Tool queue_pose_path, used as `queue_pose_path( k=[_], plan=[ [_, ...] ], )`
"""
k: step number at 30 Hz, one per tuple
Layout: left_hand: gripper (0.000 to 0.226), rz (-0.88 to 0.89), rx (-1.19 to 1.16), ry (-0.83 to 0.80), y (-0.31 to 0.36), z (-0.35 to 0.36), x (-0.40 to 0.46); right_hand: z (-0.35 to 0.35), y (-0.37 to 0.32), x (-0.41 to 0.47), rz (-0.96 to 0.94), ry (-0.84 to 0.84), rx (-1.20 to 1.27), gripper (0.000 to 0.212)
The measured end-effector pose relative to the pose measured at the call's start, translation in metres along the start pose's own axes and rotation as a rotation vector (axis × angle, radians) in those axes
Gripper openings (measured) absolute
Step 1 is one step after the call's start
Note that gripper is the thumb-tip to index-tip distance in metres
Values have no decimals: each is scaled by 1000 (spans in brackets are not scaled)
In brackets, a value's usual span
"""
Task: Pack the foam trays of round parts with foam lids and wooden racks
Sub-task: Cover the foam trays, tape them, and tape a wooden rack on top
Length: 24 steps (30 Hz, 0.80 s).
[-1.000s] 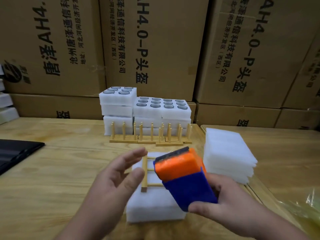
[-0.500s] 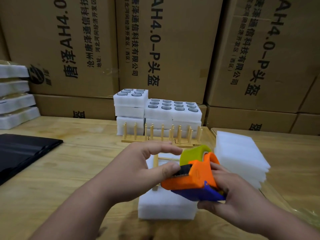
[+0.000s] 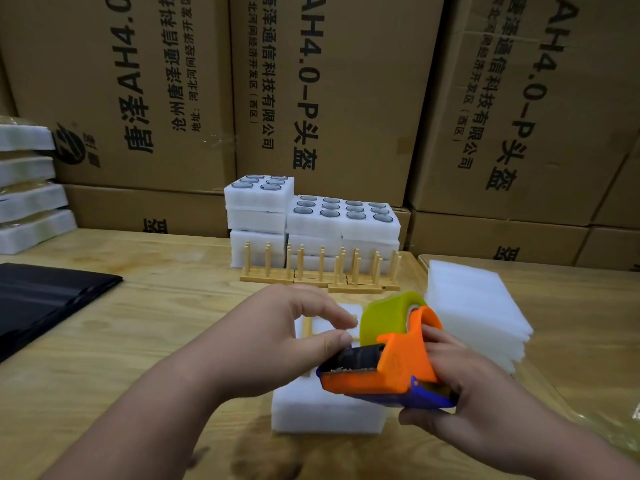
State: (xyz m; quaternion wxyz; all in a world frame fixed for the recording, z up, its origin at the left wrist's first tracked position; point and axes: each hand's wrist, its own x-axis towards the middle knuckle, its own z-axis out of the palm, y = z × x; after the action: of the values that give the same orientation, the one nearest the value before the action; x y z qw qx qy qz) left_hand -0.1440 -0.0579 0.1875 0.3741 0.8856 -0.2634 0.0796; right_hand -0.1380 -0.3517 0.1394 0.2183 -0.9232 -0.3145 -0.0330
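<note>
Head view: right hand [image 3: 485, 407] still grips tape dispenser [image 3: 388, 372]; left hand [image 3: 277, 341] fingers now loosely curled, empty.

A second ago the left hand [image 3: 277, 341] hovered open beside the tape dispenser [image 3: 388, 368]; it has since closed in, thumb and forefinger now pinching at the dispenser's near-left blade end. The right hand [image 3: 467, 403] has tipped the dispenser over, so the yellow-green tape roll [image 3: 384, 320], hidden before, shows on its far side.
</note>
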Motion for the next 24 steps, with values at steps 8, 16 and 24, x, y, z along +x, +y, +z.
queue_pose_path(
  k=[8,16,24],
  plan=[
    [13,-21,23,113,3,8,1,0,-2,4,-24,20,13,50],
    [12,196,210,278,12,8,-5,-2,-3,10,-23,-22,20,44],
    [11,190,125,384,14,9,-9,-10,-10,23,-18,-30,27,45]
  ],
)
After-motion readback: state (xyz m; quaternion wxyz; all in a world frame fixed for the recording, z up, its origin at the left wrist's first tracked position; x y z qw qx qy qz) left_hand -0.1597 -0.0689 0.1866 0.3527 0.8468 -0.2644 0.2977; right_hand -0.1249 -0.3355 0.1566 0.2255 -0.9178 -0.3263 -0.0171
